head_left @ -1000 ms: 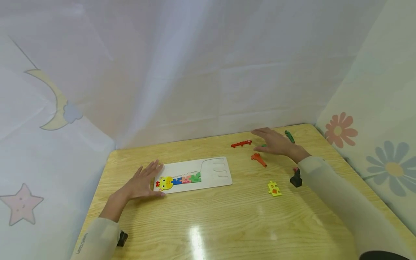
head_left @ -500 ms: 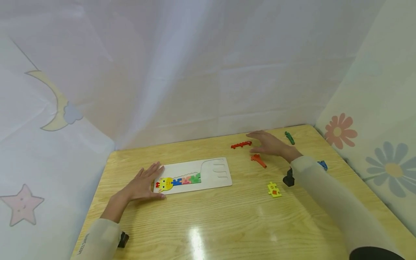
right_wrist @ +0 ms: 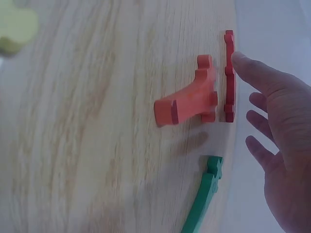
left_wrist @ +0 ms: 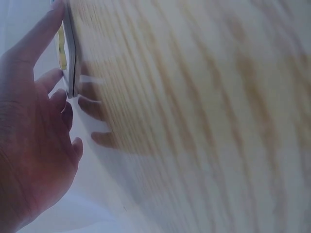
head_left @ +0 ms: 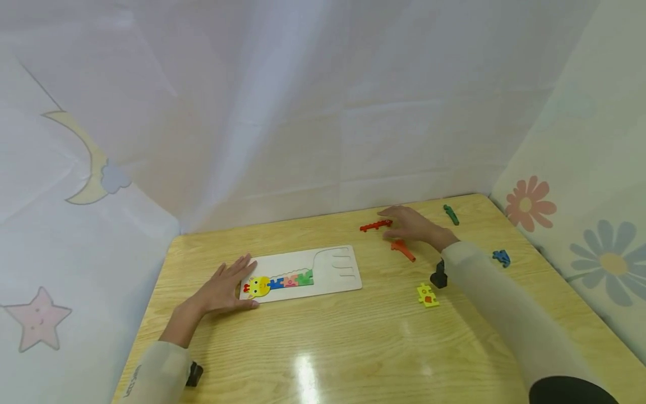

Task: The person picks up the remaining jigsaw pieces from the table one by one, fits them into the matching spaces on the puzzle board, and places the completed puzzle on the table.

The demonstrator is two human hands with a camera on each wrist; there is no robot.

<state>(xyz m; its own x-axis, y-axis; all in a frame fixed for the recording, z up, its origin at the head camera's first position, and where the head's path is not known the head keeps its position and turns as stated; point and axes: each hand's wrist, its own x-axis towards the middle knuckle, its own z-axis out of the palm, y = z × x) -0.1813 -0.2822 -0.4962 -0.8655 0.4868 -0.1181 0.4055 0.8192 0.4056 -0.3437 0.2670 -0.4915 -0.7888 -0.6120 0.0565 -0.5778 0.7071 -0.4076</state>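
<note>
A person's left hand (head_left: pixel 222 289) lay flat on a wooden tabletop (head_left: pixel 323 348), fingers (head_left: pixel 241 264) straight and slightly apart, pressed against the left end of a white puzzle board (head_left: pixel 328 275). The left wrist view showed the same hand (left_wrist: pixel 34 145) with its fingertips against the board's thin edge (left_wrist: pixel 71 53). Set into the board was a giraffe puzzle: a yellow giraffe head (head_left: pixel 257 285) at the left, then blue, pink and green neck pieces (head_left: pixel 290 279) in a row (the body and leg recesses to their right were unfilled).

Further right, loose pieces lay on the tabletop. A long red piece (head_left: pixel 375 225) lay near the back edge, and an orange piece (head_left: pixel 402 249) lay just in front of it. The right hand (head_left: pixel 411 224) hovered over both, fingers (head_left: pixel 391 212) straight and spread, holding nothing. In the right wrist view, the thumb tip (right_wrist: pixel 240 60) was at the red piece (right_wrist: pixel 229 75), whether touching it or not I could not tell, with the orange piece (right_wrist: pixel 189 99) beside it and a green piece (right_wrist: pixel 201 196) nearby.

A yellow piece with an orange spot (head_left: pixel 427 294) lay nearer the person, beside the right sleeve (head_left: pixel 494 314). A dark green piece (head_left: pixel 451 214) sat at the far right corner, and a blue piece (head_left: pixel 502 257) lay well apart near the right edge.
</note>
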